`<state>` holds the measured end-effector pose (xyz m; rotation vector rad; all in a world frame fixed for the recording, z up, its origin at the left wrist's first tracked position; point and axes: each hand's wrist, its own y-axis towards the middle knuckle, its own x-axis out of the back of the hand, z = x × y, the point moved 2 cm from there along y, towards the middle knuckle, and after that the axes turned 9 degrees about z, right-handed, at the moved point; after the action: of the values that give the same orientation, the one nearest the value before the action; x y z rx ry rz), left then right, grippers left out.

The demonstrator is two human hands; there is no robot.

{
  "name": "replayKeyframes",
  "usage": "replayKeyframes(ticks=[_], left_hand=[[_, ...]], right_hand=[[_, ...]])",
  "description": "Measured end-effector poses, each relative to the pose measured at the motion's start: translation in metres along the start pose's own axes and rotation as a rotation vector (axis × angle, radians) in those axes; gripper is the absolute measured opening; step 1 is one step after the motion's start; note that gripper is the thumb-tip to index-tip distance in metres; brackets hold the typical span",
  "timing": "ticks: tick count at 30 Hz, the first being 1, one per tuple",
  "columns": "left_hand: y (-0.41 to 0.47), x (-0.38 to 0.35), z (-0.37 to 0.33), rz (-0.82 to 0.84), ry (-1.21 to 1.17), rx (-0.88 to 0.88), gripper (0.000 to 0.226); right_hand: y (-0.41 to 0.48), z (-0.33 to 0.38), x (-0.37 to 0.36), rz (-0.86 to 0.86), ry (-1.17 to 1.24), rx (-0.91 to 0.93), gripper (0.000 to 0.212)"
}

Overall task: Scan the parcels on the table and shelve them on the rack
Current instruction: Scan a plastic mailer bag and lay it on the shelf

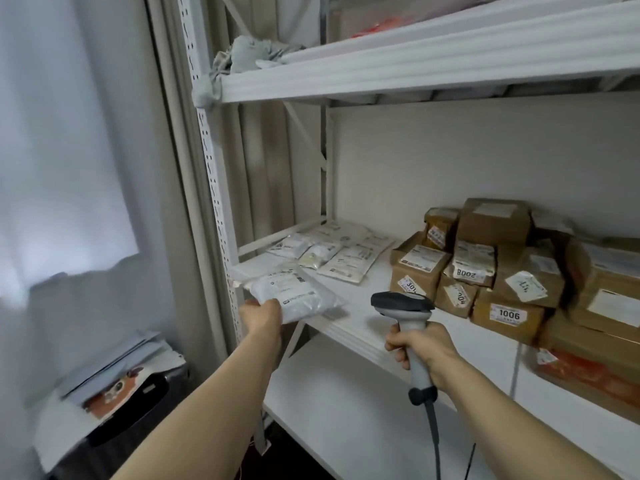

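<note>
Parcel (299, 297), a soft white bag, is in the left hand (262, 318), which grips its near edge. It stretches away from the hand, forward and a bit right, over the front corner of the shelf (360, 330). Further past the hand lie more white bags (332, 254). The right hand (420, 348) grips the scanner (403, 303), so I think the left one must put it down.

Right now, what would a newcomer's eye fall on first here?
The left hand holds a white bagged parcel at the front left edge of the rack's middle shelf, while the right hand grips a corded barcode scanner beside it. Further right on that shelf sits a stack of labelled brown boxes.
</note>
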<state>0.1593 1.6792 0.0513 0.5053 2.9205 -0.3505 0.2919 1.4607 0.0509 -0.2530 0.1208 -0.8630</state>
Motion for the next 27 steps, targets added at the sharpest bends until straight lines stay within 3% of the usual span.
replayKeyframes(ticks=[4, 9, 16, 27], left_hand=[[0.071, -0.004, -0.004, 0.06, 0.0, -0.004, 0.072], [0.145, -0.01, -0.002, 0.192, 0.07, 0.133, 0.079], [0.209, -0.023, 0.003, 0.293, 0.452, 0.135, 0.079], [0.235, -0.033, 0.012, 0.276, 0.315, 0.162, 0.084]], right_hand=[[0.046, 0.012, -0.035, -0.026, 0.023, -0.002, 0.014], [0.093, 0.025, -0.076, -0.082, 0.026, -0.023, 0.012], [0.128, 0.027, -0.101, -0.16, 0.045, -0.06, 0.012], [0.149, 0.027, -0.108, -0.2, 0.027, -0.088, 0.011]])
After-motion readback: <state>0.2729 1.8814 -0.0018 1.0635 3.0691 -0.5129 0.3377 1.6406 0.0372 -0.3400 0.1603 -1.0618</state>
